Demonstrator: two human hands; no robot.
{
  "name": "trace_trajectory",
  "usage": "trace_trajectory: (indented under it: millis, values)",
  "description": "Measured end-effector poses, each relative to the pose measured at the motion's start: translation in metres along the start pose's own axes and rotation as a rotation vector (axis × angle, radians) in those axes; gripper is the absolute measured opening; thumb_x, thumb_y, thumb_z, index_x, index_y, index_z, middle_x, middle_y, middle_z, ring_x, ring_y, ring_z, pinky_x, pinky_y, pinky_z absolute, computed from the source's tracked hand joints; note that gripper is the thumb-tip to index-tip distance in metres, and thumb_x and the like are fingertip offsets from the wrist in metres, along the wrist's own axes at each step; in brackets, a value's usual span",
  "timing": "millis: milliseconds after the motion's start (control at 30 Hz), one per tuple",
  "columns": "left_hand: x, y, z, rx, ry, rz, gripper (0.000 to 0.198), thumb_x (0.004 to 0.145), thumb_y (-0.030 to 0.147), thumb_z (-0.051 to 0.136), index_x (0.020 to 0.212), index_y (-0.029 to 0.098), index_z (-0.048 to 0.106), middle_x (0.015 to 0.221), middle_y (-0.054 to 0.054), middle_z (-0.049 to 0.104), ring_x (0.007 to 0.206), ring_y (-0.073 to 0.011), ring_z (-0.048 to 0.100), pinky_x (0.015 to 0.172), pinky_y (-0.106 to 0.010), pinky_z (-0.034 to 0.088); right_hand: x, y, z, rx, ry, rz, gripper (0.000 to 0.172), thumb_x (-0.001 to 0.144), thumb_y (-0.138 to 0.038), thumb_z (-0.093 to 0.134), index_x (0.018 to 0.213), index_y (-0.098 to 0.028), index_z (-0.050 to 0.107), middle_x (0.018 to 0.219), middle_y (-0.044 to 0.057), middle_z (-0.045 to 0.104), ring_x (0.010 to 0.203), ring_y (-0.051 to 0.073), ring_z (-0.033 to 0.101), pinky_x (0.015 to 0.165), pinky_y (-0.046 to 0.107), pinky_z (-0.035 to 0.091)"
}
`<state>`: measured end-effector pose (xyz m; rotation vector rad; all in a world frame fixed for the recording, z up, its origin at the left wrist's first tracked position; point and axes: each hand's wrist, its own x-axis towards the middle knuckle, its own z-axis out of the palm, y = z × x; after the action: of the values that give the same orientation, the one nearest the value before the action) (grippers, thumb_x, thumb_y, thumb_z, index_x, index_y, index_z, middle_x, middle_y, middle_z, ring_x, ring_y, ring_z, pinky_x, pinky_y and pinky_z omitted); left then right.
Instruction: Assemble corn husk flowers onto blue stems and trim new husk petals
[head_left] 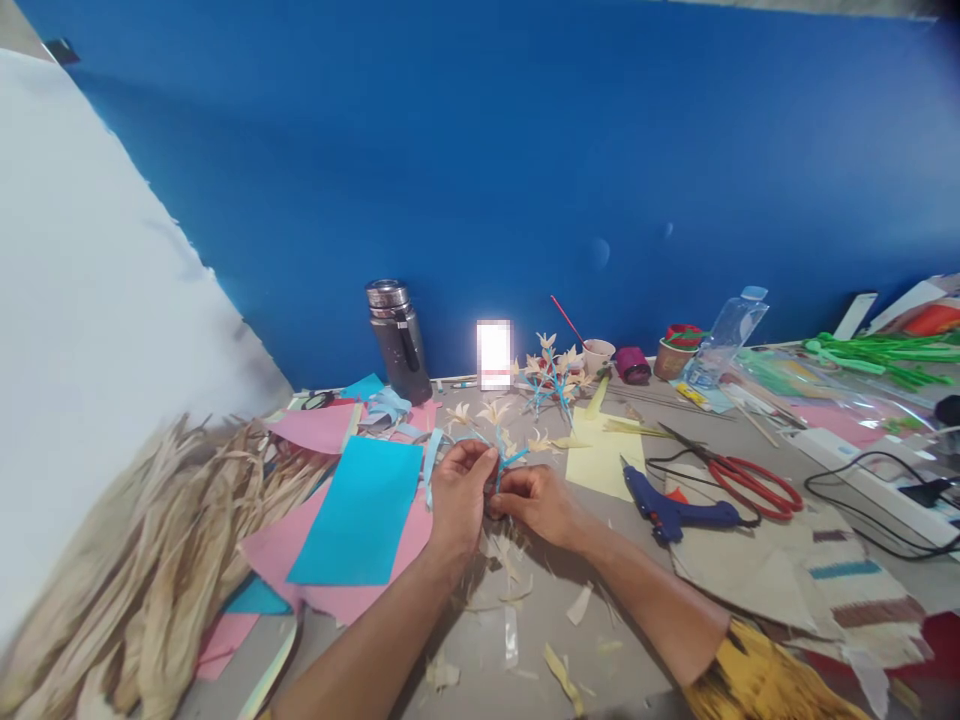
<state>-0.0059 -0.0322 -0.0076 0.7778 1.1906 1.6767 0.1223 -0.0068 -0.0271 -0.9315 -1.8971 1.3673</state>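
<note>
At the middle of the table, my left hand [466, 490] pinches a blue-wrapped stem with pale dried-husk flowers [495, 412] spreading above the fingers. Low on the same stem, close beside it, my right hand [540, 505] has its thumb and fingertips pressed together. A short blue side piece [516, 458] sticks out to the right above the right hand. My fingers hide the stem's lower end. Just behind stands a similar blue-stemmed flower spray [553, 385]. Husk scraps [510, 570] are scattered below my hands.
On the left lie dried husks [165, 570] and a blue paper sheet [360, 510] over pink paper. A dark flask [400, 345] stands by the wall. To the right are a blue glue gun [671, 505], red-handled scissors [750, 485], yellow paper [600, 455], a plastic bottle [731, 335] and a power strip [870, 475].
</note>
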Motion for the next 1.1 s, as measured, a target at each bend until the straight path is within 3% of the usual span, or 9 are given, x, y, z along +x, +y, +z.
trace_trajectory:
  millis: [233,400,633,800,1100]
  values:
    - [0.001,-0.002,-0.002,0.070,0.000,0.073,0.020,0.060,0.025,0.078,0.070,0.018,0.062,0.069,0.002,0.062,0.066,-0.0124,0.057,0.065,-0.024,0.045,0.002,0.003,0.003,0.014,-0.014,-0.006,0.015,0.075,-0.022,0.061,0.062,-0.016,0.066,0.057,-0.003,0.054,0.054,0.009,0.042,0.053,0.023,0.032]
    - [-0.003,0.002,0.000,0.141,0.006,0.057,0.016,0.058,0.024,0.076,0.064,0.018,0.062,0.064,0.001,0.062,0.061,-0.0120,0.055,0.061,-0.024,0.044,0.002,0.004,0.001,-0.012,-0.019,-0.013,0.015,0.073,-0.022,0.060,0.060,-0.016,0.064,0.055,-0.004,0.050,0.054,0.010,0.040,0.052,0.023,0.030]
    - [-0.004,0.004,-0.001,0.300,-0.031,0.150,0.014,0.063,0.025,0.075,0.062,0.019,0.062,0.063,0.001,0.061,0.060,-0.0125,0.053,0.059,-0.024,0.042,0.001,0.006,0.001,-0.005,-0.038,-0.004,0.016,0.073,-0.023,0.062,0.058,-0.016,0.063,0.053,-0.005,0.047,0.051,0.009,0.036,0.051,0.024,0.027]
    - [0.000,-0.001,-0.005,0.344,-0.045,0.209,0.012,0.066,0.025,0.074,0.065,0.019,0.063,0.067,0.001,0.063,0.064,-0.0133,0.054,0.062,-0.025,0.043,0.002,0.004,0.002,0.012,-0.018,0.007,0.018,0.073,-0.024,0.064,0.057,-0.017,0.062,0.052,-0.005,0.046,0.051,0.009,0.036,0.050,0.023,0.028]
    - [0.002,0.003,-0.004,0.294,-0.002,0.152,0.015,0.064,0.026,0.074,0.066,0.018,0.061,0.065,0.001,0.061,0.061,-0.0124,0.053,0.059,-0.024,0.041,-0.002,-0.004,-0.001,0.052,-0.041,0.050,0.018,0.078,-0.027,0.061,0.063,-0.017,0.065,0.051,-0.003,0.054,0.046,0.010,0.046,0.047,0.023,0.034]
